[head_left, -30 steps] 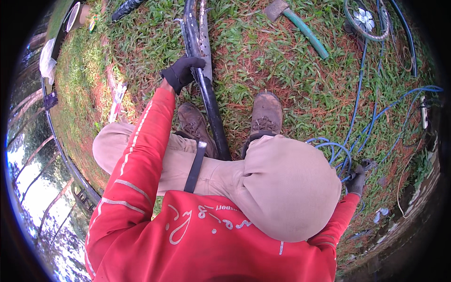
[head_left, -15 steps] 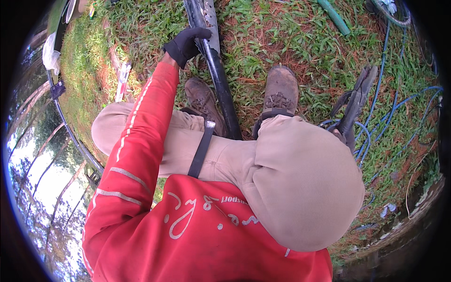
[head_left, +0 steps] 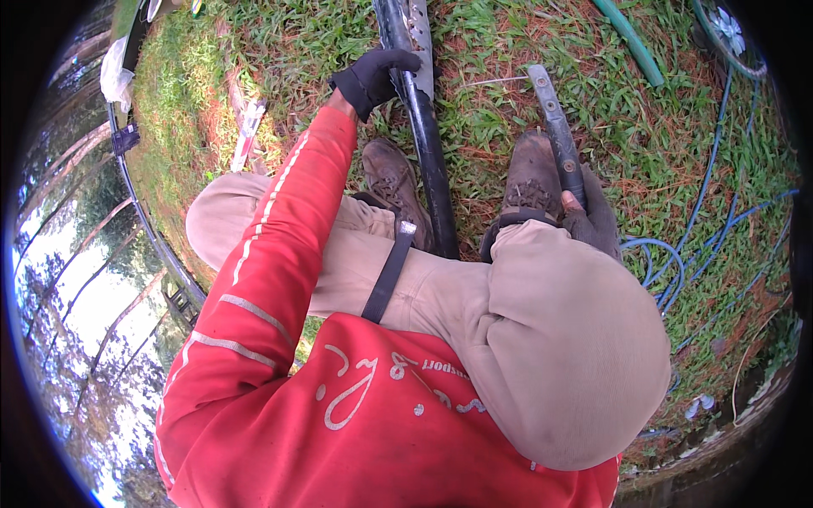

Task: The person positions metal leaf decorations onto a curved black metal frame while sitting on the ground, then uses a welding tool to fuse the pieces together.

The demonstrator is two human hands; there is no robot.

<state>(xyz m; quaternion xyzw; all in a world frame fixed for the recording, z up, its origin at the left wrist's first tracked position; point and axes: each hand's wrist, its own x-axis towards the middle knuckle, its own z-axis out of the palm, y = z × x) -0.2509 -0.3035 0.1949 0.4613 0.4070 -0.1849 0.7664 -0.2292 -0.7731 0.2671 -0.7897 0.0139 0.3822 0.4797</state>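
Two gloved hands occupy the upper half of the frame, each closed on a separate metal part. Left hand [head_left: 373, 78], in a black glove at the end of a red sleeve [head_left: 279, 245] with pale stripes, is clenched around a long black bar [head_left: 428, 161] at upper centre; the bar runs from the top edge down between the two brown boots [head_left: 394, 190] and disappears behind the knees. A grey perforated metal strip [head_left: 421, 46] lies against the bar's upper end, just beside the left hand. Right hand [head_left: 593, 222], also gloved, right of centre, grasps the lower end of a shorter grey metal piece [head_left: 555, 127] with holes near its tip; this piece angles up and to the left over the grass [head_left: 500, 85], apart from the black bar. Beige trousers [head_left: 559, 339] fill the lower centre, with a black strap [head_left: 388, 275] across the left leg. Blue cable [head_left: 711, 203] trails over the ground at right, near the right hand. A green hose [head_left: 631, 38] lies at the upper right, well apart from both hands.
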